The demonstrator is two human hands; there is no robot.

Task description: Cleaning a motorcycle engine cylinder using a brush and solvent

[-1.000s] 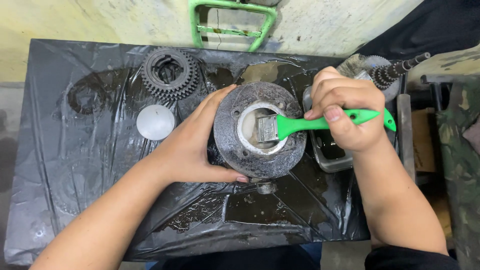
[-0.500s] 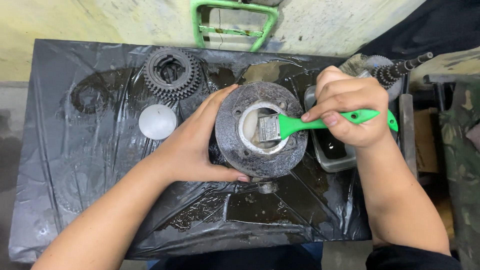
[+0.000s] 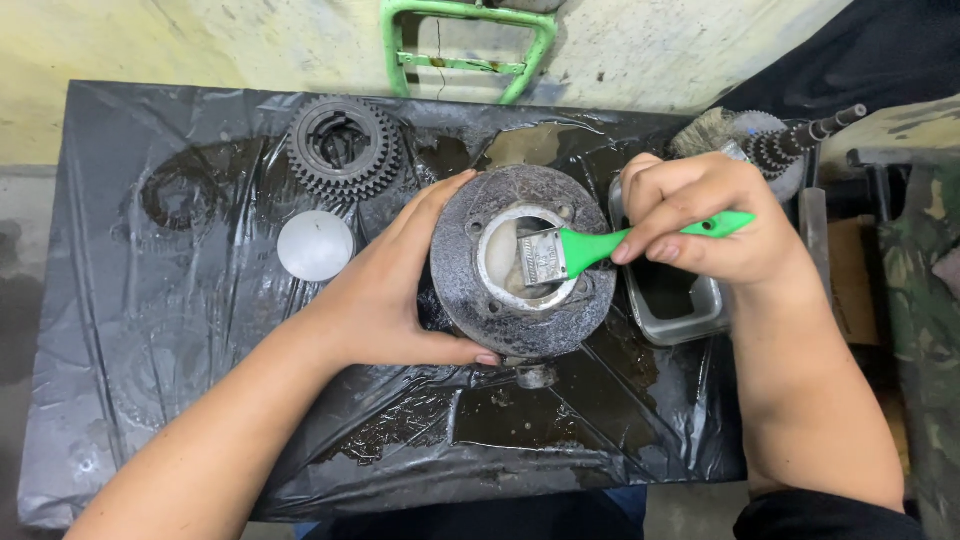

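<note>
Right hand [image 3: 700,215] has a pinch grip on the green handle of a small paintbrush [image 3: 590,248], fingers clenched around it up near the metal band, with the bristles poked into the pale center bore of a round dark metal drum [image 3: 522,262]. Left hand [image 3: 395,290] is wrapped around the drum's left side, palm against the outer wall and thumb hooked under the lower edge, so it's grasping the part and holding it tipped up toward the camera. The drum sits roughly in the middle of the surface, which is covered in black plastic sheeting [image 3: 150,330] that looks wet and oily. Going by the look of it, that drum is thick cast metal, so I'd call it heavy and totally stiff, and with the oily film everywhere probably slick too; the rim and outer wall seem like the sane place to hold, not the wet bore. Brush is light, no drama there. Around it: a stack of toothed gears [image 3: 345,148] at the back left, a small grey disc [image 3: 315,245] just beside the left hand, a grey tray [image 3: 700,318] of dark liquid under the right hand, and a splined shaft [image 3: 800,140] off to the back right.
</note>
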